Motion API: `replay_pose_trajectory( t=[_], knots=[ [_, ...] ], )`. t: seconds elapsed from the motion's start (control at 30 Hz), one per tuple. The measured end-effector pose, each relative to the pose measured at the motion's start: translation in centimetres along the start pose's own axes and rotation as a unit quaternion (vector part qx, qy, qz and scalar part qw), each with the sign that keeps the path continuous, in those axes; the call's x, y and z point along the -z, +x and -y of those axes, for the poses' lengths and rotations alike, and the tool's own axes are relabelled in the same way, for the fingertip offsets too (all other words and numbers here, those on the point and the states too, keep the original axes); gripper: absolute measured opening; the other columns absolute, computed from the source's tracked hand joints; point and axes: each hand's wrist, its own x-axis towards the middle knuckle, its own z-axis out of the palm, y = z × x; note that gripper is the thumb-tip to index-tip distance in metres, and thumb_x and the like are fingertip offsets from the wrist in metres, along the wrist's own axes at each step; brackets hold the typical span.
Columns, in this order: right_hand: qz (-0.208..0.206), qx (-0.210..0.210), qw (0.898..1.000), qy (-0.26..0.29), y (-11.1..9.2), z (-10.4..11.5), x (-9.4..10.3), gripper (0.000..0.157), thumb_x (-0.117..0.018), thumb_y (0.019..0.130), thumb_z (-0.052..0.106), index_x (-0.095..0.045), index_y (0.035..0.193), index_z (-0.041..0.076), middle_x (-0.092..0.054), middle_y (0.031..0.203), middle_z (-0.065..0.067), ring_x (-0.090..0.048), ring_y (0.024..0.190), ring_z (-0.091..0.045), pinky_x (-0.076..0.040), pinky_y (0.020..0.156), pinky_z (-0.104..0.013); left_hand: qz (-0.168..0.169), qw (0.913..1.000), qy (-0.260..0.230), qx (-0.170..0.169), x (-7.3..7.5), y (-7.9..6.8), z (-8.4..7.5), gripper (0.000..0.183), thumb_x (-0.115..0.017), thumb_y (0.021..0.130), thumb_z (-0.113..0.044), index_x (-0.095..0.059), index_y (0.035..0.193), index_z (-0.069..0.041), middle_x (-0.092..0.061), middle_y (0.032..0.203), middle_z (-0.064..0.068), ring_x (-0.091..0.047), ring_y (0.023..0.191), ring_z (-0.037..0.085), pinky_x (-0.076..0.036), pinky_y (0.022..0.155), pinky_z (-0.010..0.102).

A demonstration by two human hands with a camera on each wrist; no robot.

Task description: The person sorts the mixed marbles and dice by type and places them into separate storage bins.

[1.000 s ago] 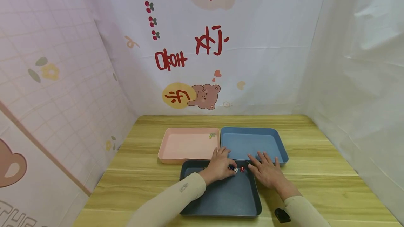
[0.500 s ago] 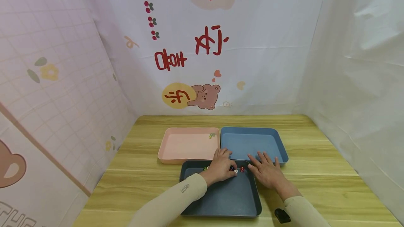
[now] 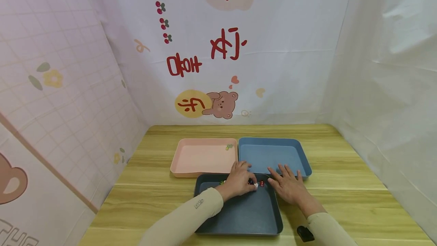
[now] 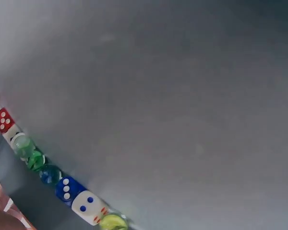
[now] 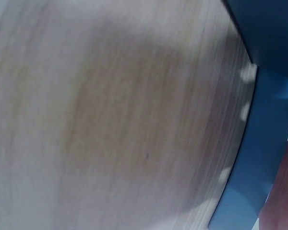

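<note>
Left hand (image 3: pixel 239 180) curled at dice (image 3: pixel 256 185), right hand (image 3: pixel 290 187) splayed

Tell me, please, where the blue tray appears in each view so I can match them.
Head: the blue tray sits below centre, right of the pink tray.
Left wrist: not in it.
Right wrist: its wall slants down the right side.
Shared landmark, head and right wrist: the right hand, at the tray's near edge in one, along the right border in the other.
</note>
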Motion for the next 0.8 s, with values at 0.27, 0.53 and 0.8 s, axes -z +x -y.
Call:
replay_pose_trajectory(
  t=[0.27, 0.53, 0.8],
  knots=[
    [0.001, -0.004, 1.0, -0.004, 0.0, 0.0, -0.1, 0.056, -0.041, 0.104, 0.049, -0.047, 0.15, 0.017, -0.033, 0.154, -0.026, -0.025, 0.142, -0.05, -0.011, 0.105, -0.076, -0.007, 0.9996, -0.028, 0.002, 1.1, 0.2, 0.1, 0.015, -0.076, 0.087, -0.041, -0.078, 0.092, -0.027, -0.054, 0.137, 0.01, -0.04, 0.132, 0.025, -0.025, 0.111, 0.051],
    [0.012, -0.006, 1.0, -0.006, 0.1, 0.0, -0.1, 0.058, -0.038, 0.104, 0.052, -0.045, 0.151, 0.018, -0.033, 0.154, -0.026, -0.024, 0.142, -0.05, -0.009, 0.105, -0.076, -0.021, 0.9987, -0.045, 0.014, 2.2, 0.4, 0.7, 0.015, -0.076, 0.087, -0.04, -0.079, 0.092, -0.027, -0.053, 0.137, 0.01, -0.039, 0.133, 0.027, -0.023, 0.112, 0.057],
    [0.006, -0.001, 1.0, -0.01, 0.1, 0.0, 0.0, 0.058, -0.038, 0.104, 0.053, -0.046, 0.15, 0.018, -0.033, 0.154, -0.026, -0.025, 0.142, -0.049, -0.01, 0.105, -0.076, -0.049, 0.9969, -0.052, 0.034, 3.7, 1.3, 1.4, 0.013, -0.075, 0.088, -0.04, -0.079, 0.091, -0.027, -0.052, 0.138, 0.01, -0.04, 0.134, 0.029, -0.022, 0.113, 0.059]
  ],
)
